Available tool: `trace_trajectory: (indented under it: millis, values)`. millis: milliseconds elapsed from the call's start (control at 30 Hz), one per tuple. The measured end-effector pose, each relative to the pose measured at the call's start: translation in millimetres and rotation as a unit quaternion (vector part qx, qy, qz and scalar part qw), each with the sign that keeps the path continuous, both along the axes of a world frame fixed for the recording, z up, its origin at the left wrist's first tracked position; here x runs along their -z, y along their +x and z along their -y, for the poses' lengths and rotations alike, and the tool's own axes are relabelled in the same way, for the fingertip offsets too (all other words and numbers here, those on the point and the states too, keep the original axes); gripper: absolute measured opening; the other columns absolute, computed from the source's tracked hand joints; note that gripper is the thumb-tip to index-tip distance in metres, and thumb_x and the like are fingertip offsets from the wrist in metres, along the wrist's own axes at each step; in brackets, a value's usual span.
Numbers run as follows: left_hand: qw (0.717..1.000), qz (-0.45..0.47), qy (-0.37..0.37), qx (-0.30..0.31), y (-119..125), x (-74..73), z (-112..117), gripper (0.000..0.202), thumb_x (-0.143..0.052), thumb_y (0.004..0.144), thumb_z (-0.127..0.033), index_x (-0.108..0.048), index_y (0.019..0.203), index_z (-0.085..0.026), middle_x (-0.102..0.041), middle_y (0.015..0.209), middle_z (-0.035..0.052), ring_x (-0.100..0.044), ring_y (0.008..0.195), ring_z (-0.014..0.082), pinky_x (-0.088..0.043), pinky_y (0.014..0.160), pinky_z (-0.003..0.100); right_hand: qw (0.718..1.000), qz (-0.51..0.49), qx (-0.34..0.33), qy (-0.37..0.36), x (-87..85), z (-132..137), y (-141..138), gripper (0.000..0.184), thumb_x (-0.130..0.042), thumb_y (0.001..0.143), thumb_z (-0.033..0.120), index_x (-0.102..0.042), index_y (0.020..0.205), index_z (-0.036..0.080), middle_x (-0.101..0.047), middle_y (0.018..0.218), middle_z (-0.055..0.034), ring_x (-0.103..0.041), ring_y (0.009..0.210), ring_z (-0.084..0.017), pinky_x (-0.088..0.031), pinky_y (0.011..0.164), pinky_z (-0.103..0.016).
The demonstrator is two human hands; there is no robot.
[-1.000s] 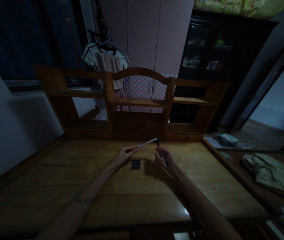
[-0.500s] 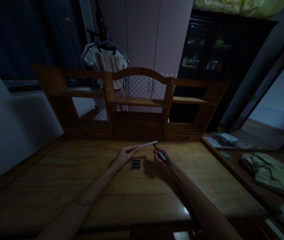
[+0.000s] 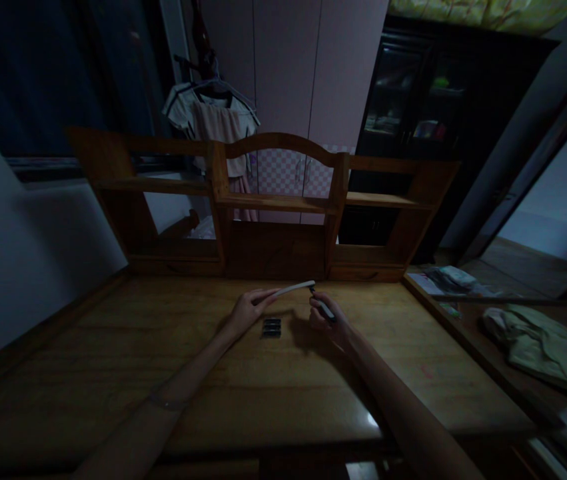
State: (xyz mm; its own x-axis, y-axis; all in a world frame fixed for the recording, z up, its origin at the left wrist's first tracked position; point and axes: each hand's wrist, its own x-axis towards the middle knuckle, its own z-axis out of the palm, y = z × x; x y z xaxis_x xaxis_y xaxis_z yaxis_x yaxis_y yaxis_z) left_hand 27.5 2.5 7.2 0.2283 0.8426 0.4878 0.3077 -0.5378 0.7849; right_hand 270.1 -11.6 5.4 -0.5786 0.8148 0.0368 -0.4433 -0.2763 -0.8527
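Observation:
My left hand (image 3: 246,311) is closed on one end of a thin pale strip (image 3: 293,289), which slants up to the right above the wooden desk (image 3: 128,353). My right hand (image 3: 327,321) grips a small dark pen-like tool (image 3: 322,308), and the tool's tip meets the strip's free end. A small dark rectangular object (image 3: 271,327) lies on the desk between my hands, just below the left one.
A wooden shelf unit (image 3: 273,200) stands along the back of the desk. Clothes hang (image 3: 213,117) behind it by a pink wardrobe. A second surface at the right holds papers (image 3: 450,280) and a crumpled cloth (image 3: 543,343).
The right hand dipped and came back up, keeping the dark tool's tip at the strip's end. The left hand and the strip have barely moved.

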Motion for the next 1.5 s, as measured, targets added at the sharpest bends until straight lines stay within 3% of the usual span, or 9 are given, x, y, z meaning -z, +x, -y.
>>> trace_trajectory:
  millis: [133,333,533,1033,1233,1400,1500]
  values:
    - [0.999,0.017,0.016,-0.031,0.4,-1.1,0.3,0.034,-0.055,0.085,-0.038,-0.065,0.111,-0.02,-0.066,0.11,0.0059,-0.06,0.101,0.0208,-0.044,0.091,0.031,1.0,0.005,0.005,0.004,0.4,0.0,-0.1,0.033,-0.046,0.084,0.048,-0.038,0.065,0.022,-0.033,0.032,0.009,-0.018,0.027,-0.008,-0.014,0.033,-0.022]
    - [0.999,0.026,-0.026,0.009,-1.1,-4.7,1.9,0.037,-0.056,0.083,-0.039,-0.064,0.112,-0.018,-0.065,0.112,0.0064,-0.059,0.105,0.0218,-0.042,0.096,0.033,0.999,0.019,0.032,0.021,-5.8,8.1,-1.2,0.033,-0.045,0.086,0.047,-0.041,0.066,0.021,-0.033,0.035,0.0085,-0.021,0.03,-0.007,-0.02,0.035,-0.021]
    - [0.997,0.047,-0.057,0.008,-2.0,-5.8,2.0,0.04,-0.059,0.081,-0.041,-0.064,0.112,-0.016,-0.065,0.112,0.0074,-0.06,0.104,0.0234,-0.043,0.095,0.035,0.998,0.038,0.037,0.022,-6.9,7.2,-1.0,0.034,-0.044,0.085,0.048,-0.041,0.064,0.021,-0.034,0.035,0.0076,-0.022,0.03,-0.007,-0.018,0.035,-0.021]
    - [0.996,0.047,-0.061,0.041,-3.9,-6.6,1.9,0.041,-0.059,0.081,-0.042,-0.064,0.112,-0.016,-0.064,0.113,0.0069,-0.058,0.108,0.0237,-0.041,0.099,0.036,0.998,0.027,0.063,0.014,-8.3,9.6,0.4,0.037,-0.047,0.085,0.045,-0.04,0.059,0.02,-0.027,0.037,0.0092,-0.018,0.03,-0.006,-0.015,0.033,-0.02]
    - [0.997,0.051,-0.058,0.0,-6.2,-2.5,-3.1,0.041,-0.058,0.081,-0.044,-0.065,0.111,-0.016,-0.064,0.113,0.0071,-0.059,0.107,0.0238,-0.042,0.098,0.036,0.997,0.036,0.07,0.02,-10.7,13.5,-2.6,0.039,-0.048,0.085,0.046,-0.039,0.058,0.02,-0.027,0.038,0.0093,-0.018,0.031,-0.005,-0.015,0.033,-0.019]
    - [0.995,0.051,-0.078,0.035,-7.8,-5.9,-1.6,0.044,-0.06,0.08,-0.044,-0.064,0.113,-0.014,-0.064,0.113,0.0077,-0.057,0.108,0.0245,-0.041,0.099,0.036,0.995,0.039,0.084,0.028,-10.3,14.8,-6.0,0.038,-0.051,0.084,0.046,-0.04,0.058,0.02,-0.028,0.037,0.0092,-0.019,0.03,-0.005,-0.015,0.033,-0.019]
    - [0.995,0.032,-0.085,0.034,-4.1,0.2,-3.9,0.043,-0.059,0.08,-0.044,-0.065,0.112,-0.015,-0.065,0.111,0.0072,-0.059,0.105,0.0239,-0.042,0.097,0.035,0.994,0.035,0.098,0.023,-6.5,12.1,-6.2,0.037,-0.052,0.083,0.046,-0.04,0.059,0.02,-0.028,0.036,0.0095,-0.019,0.03,-0.005,-0.015,0.033,-0.019]
